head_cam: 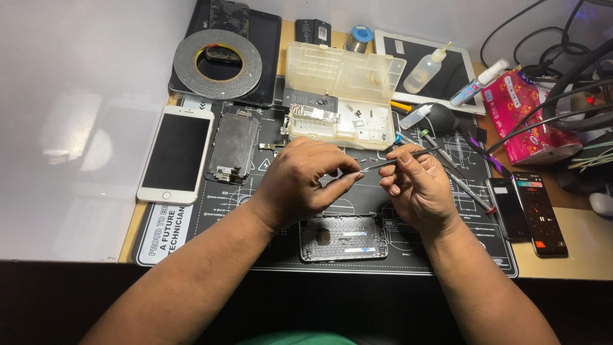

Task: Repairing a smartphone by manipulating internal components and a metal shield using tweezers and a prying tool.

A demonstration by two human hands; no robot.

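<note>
Pinching slim metal tweezers (399,158) near their rear end, the right hand (418,188) aims the tips at the left hand (303,182), whose closed fingertips meet them; any part there is too small to see. Stiff, light, slippery, they suit a mid-shank grip. An open phone shell (343,237) lies at six o'clock.

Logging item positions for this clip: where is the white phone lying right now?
In the head view, the white phone lies face up at the left edge of the black work mat, beside the dark screen assembly, below the tape roll.
</note>
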